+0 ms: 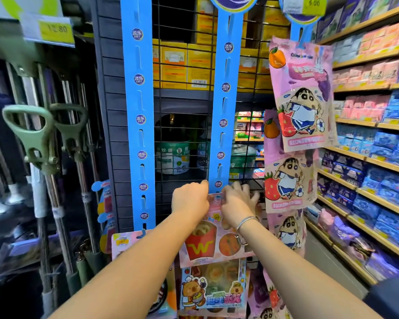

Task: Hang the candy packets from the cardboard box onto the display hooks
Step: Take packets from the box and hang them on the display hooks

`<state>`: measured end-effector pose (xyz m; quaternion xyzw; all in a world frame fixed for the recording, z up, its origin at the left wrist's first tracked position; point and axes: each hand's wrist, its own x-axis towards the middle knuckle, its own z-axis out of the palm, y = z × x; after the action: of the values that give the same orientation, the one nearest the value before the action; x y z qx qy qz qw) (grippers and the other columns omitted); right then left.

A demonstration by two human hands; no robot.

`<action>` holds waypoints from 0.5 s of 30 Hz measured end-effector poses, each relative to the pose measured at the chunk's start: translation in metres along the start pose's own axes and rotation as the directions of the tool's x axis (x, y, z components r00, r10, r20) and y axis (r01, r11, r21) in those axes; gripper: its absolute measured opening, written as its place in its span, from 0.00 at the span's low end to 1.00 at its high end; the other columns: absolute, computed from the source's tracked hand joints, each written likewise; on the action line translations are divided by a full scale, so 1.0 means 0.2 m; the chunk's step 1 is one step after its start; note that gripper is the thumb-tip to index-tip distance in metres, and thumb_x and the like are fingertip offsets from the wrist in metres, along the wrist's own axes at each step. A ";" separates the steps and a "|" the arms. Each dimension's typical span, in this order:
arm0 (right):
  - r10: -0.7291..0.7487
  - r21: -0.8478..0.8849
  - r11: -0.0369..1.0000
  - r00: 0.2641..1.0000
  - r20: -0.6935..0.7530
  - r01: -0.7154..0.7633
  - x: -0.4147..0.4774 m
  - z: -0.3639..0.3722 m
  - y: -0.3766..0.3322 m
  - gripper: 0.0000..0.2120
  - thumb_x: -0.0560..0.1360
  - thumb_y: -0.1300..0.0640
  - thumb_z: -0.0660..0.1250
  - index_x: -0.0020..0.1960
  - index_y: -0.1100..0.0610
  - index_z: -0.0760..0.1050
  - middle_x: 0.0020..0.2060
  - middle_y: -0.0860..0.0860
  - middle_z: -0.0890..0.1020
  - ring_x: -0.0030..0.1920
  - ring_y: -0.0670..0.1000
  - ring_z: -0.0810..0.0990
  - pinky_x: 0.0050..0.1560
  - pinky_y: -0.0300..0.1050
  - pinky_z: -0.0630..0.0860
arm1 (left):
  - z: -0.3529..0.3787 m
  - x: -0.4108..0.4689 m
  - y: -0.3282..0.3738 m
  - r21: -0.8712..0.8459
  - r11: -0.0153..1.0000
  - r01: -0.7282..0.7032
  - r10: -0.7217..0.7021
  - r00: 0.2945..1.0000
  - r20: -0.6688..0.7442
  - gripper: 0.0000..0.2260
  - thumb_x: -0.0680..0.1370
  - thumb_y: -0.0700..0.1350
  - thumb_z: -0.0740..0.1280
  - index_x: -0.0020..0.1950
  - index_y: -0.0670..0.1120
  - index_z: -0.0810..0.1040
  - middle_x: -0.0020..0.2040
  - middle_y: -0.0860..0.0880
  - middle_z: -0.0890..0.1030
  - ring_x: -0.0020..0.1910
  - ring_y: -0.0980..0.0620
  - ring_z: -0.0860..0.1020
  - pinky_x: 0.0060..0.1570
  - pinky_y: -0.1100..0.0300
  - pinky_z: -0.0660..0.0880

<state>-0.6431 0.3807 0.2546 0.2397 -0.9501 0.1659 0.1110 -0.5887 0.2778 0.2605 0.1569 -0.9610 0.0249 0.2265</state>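
At middle blue strip (219,143), both hands (189,199) (237,201) pinch candy packet (207,240) top edge; light, floppy, hold by header.

Blues, pinks and yellows on the display

Blue hanging strip (224,107) dotted with round purple badges; pink candy packet (207,238) printed with a red fry carton bearing a yellow W; at two o'clock, a pink cartoon packet (302,95) with an orange and red strawberry; yellow boxes (182,65) behind black wire grid (182,134); silver bracelet (247,221); green handles (37,137) at nine o'clock.
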 end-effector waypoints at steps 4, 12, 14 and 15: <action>0.049 0.173 0.983 0.995 0.089 -0.064 0.03 -0.04 0.03 0.16 0.75 0.61 0.58 0.59 0.47 0.74 0.62 0.53 0.68 0.66 0.56 0.60 0.71 0.59 0.51 | -0.03 0.01 0.00 -0.008 1.000 -0.003 0.003 1.000 0.018 0.12 0.80 0.52 0.59 0.58 0.46 0.71 0.52 0.45 0.80 0.52 0.42 0.78 0.41 0.54 0.69; 0.015 0.232 0.971 0.983 0.184 -0.059 0.03 -0.07 0.04 0.13 0.79 0.54 0.57 0.60 0.45 0.74 0.62 0.54 0.66 0.66 0.58 0.60 0.71 0.58 0.49 | -0.02 -0.01 -0.01 -0.034 0.999 0.029 -0.028 0.999 0.025 0.10 0.80 0.52 0.59 0.55 0.47 0.72 0.52 0.46 0.80 0.52 0.43 0.78 0.42 0.55 0.68; 0.017 0.272 0.960 0.985 0.174 -0.065 0.02 -0.06 0.04 0.12 0.78 0.54 0.57 0.57 0.46 0.75 0.61 0.54 0.66 0.65 0.58 0.60 0.69 0.57 0.50 | -0.02 -0.01 -0.02 -0.064 0.996 0.060 -0.058 0.998 0.031 0.10 0.79 0.52 0.60 0.54 0.48 0.73 0.51 0.46 0.80 0.51 0.43 0.78 0.43 0.55 0.69; 0.025 0.307 0.949 0.986 0.165 -0.075 0.02 -0.06 0.04 0.11 0.78 0.55 0.57 0.55 0.46 0.76 0.61 0.54 0.66 0.65 0.57 0.60 0.69 0.56 0.51 | -0.02 0.00 -0.02 -0.076 0.994 0.074 -0.072 0.997 0.038 0.10 0.79 0.53 0.60 0.53 0.48 0.73 0.51 0.47 0.80 0.51 0.44 0.78 0.43 0.55 0.70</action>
<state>-0.6489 0.3909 0.2654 0.2423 -0.9236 0.2970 -0.0086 -0.5854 0.2755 0.2640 0.1835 -0.9586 -0.0233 0.2164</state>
